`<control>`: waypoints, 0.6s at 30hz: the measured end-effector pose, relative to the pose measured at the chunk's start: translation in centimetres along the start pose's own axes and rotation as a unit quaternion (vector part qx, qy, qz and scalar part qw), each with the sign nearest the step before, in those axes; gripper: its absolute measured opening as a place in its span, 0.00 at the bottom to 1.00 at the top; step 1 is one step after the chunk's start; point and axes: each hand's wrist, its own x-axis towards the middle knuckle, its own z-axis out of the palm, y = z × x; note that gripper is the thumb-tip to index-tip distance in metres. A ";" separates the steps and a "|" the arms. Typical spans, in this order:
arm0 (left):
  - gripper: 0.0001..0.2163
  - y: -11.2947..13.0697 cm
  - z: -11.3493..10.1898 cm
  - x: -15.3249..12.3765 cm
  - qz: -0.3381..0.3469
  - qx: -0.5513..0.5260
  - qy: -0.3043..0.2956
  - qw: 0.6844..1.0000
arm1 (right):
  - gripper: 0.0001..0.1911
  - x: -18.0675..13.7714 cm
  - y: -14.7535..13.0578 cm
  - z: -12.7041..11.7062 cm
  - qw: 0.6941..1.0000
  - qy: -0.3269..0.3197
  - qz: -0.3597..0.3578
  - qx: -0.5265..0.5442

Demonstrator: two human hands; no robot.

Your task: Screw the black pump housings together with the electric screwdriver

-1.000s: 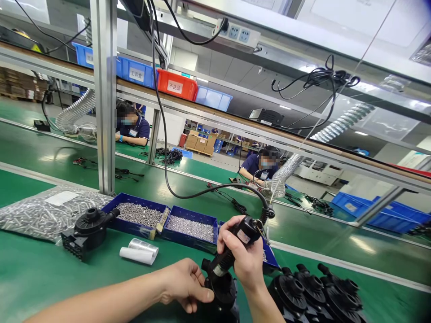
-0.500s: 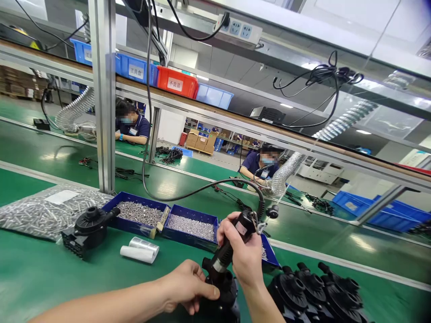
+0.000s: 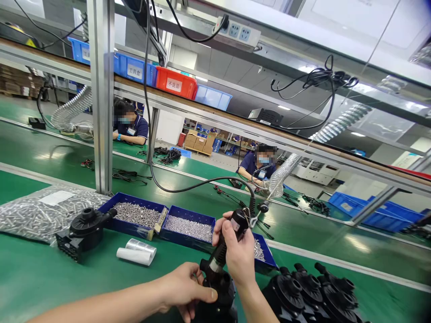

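Observation:
My right hand (image 3: 239,253) is wrapped round a black corded electric screwdriver (image 3: 219,255), tilted with its lower end down at a black plastic pump housing (image 3: 225,301). The driver's tip is hidden against the housing. Low in the middle of the view, my left hand (image 3: 186,287) grips the housing's left side, thumb across it and fingers curled. A cable and a hanging hook with cord meet the driver's top end. Behind the hands stand blue trays of small metal screws (image 3: 189,228). Another black pump housing (image 3: 85,231) sits on the green bench to the left.
Several black housings (image 3: 310,291) are grouped at the right. A bag of metal parts (image 3: 37,215) and a clear-and-white roll (image 3: 136,252) lie left. An aluminium post (image 3: 101,98) rises behind the bench. Two co-workers sit across; the driver's cable (image 3: 188,186) loops overhead.
The whole view has shifted slightly, with things a little further left. Both hands keep their holds, and the screwdriver stays on the housing.

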 end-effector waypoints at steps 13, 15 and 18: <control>0.37 0.2 0.7 -0.1 0.030 0.004 0.070 0.997 | 0.10 -1.0 -0.1 0.2 0.997 -0.046 -0.033 0.051; 0.37 0.4 0.7 -0.1 0.022 0.001 0.075 0.997 | 0.12 -0.9 0.0 0.2 0.995 -0.070 -0.032 0.065; 0.34 0.5 0.7 0.0 -0.017 -0.011 0.058 0.998 | 0.17 -0.6 0.1 -0.1 0.985 -0.125 -0.026 0.112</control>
